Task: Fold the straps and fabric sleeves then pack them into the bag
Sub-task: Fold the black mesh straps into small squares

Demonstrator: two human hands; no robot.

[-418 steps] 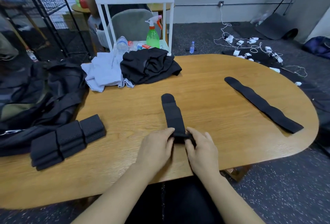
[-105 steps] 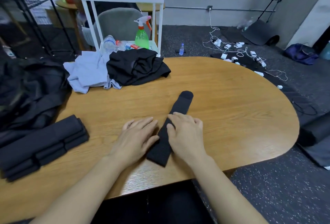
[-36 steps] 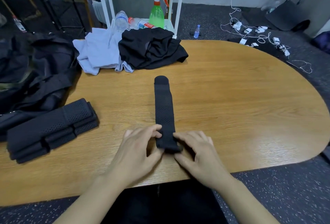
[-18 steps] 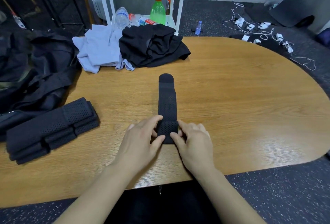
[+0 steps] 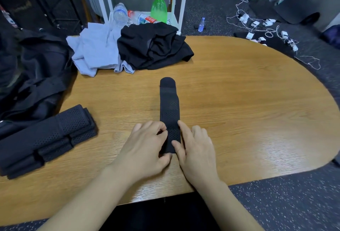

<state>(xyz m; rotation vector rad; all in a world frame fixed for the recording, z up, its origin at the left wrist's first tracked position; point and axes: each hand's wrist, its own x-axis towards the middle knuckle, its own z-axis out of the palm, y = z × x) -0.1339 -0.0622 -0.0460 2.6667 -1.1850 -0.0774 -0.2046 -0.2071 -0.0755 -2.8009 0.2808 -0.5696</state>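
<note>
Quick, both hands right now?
Left hand: pinching the strap's near end.
Right hand: pinching the same end.

Behind the table [image 5: 239,102], a white cart [image 5: 181,0] holds a green spray bottle [image 5: 159,8] and two water bottles [image 5: 120,12]; chargers [image 5: 257,23] litter the floor.
</note>
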